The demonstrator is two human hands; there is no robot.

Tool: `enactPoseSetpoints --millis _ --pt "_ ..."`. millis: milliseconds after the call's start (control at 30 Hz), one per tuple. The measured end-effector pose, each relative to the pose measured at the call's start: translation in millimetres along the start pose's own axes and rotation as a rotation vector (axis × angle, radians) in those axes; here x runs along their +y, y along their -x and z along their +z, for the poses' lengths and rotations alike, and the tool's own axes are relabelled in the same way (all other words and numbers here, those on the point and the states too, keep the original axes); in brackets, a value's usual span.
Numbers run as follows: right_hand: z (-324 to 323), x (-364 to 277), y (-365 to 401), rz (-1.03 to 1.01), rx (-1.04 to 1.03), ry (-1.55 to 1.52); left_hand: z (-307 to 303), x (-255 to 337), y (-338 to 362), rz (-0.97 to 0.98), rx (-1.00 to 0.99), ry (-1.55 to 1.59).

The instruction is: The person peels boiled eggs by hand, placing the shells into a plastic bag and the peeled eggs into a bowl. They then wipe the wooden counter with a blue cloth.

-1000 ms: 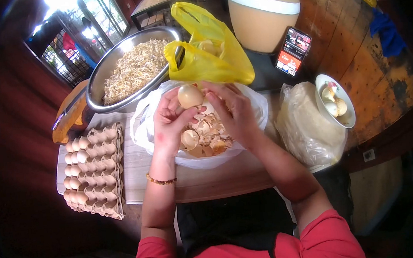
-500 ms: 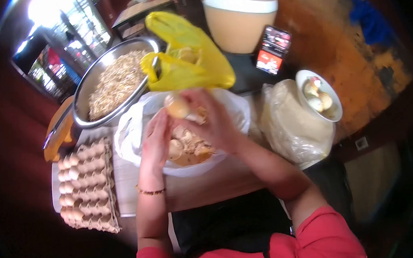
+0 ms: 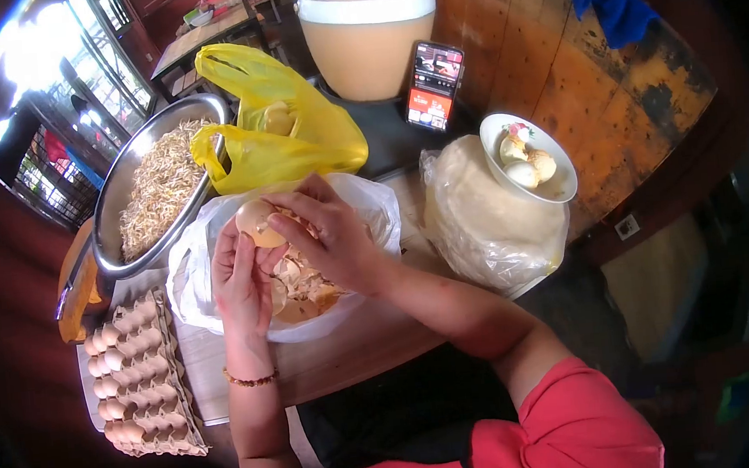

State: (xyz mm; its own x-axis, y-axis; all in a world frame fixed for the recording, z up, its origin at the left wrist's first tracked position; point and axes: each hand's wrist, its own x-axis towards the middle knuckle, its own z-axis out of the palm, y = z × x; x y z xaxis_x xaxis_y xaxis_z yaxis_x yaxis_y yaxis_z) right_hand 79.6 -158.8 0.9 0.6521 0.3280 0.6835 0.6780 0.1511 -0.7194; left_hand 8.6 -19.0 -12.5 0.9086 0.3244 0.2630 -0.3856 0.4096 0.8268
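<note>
A pale brown egg (image 3: 256, 220) is held up over an open white plastic bag (image 3: 192, 288). Around its lower left side, the fingers of my left hand (image 3: 242, 284) are closed. My right hand (image 3: 333, 237) has its thumb and fingers on the right of the egg, where the surface looks broken or peeled. Inside the bag below my hands lie many broken eggshells (image 3: 310, 285). My palms and wrists hide part of the bag's contents.
An egg tray (image 3: 152, 375) with several eggs is at left. Behind are a metal bowl (image 3: 113, 246) of thin pale strips and a yellow bag (image 3: 314, 142). A phone (image 3: 433, 84) leans against a tan container (image 3: 369, 50). A white bowl (image 3: 492, 137) holds eggs, on a plastic-wrapped stack (image 3: 487, 216).
The head view has turned, so the scene sits further left. Both hands still hold the egg, having shifted slightly left over the bag. My right fingers have moved across the egg's surface.
</note>
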Motion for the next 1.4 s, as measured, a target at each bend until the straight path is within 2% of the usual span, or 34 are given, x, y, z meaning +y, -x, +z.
enactPoseSetpoints --millis 333,533,600,633,800,933,1233,1400 --pt "2 9 3 -0.109 0.017 0.098 1 -3 1 0.017 -0.050 0.038" --pt "-1 -5 0 -0.059 -0.015 0.061 6 2 3 0.023 -0.013 -0.016" --pt "-1 -8 1 0.080 -0.041 -0.054 4 2 2 0.029 -0.015 -0.019" --pt "0 -7 1 0.081 -0.043 -0.054 3 1 2 0.034 -0.022 -0.013" --pt "3 8 1 -0.125 0.019 0.079 3 1 2 0.025 -0.008 -0.037" --pt "1 9 2 -0.093 -0.009 0.139 8 0 3 0.020 -0.008 -0.037" --pt "1 12 5 -0.154 0.032 0.272 6 -1 3 -0.024 -0.030 -0.020" --pt "2 11 6 -0.077 0.028 0.267 7 0 3 -0.019 -0.028 -0.004"
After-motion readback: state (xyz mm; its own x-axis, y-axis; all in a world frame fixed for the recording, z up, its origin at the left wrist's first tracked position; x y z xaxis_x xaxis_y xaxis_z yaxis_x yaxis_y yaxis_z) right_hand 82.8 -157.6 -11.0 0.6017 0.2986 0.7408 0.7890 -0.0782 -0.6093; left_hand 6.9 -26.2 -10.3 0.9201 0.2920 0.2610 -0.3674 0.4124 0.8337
